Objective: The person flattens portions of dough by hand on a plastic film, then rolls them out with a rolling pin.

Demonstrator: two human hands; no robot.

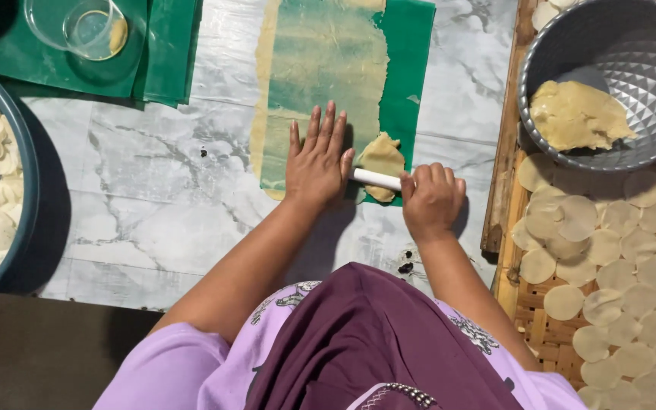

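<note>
Rolling is under way on a green plastic sheet [408, 68] spread over the grey-veined marble floor [153, 182]: a thin white cylindrical rolling pin [375, 179] lies across the sheet's near end. The left hand [316, 161] rests flat on it with fingers spread wide, and the right hand [431, 199] is closed around its other end. A small pale yellow lump of dough [381, 158] sits touching the pin, not yet flattened, while a long thin pale sheet of rolled dough [320, 68] already stretches away beyond the hands. Judging by this, much is done: many thin round dough discs [609, 250] lie on the woven bamboo tray [534, 326] at right, and more fill the dark round basin [24, 159] at left. Still left is a slab of yellow dough [575, 115] in the grey metal bowl [647, 53]. A clear plastic cup [89, 26] stands on a second folded green sheet [165, 53] at top left. No packages, labels or signs show
</note>
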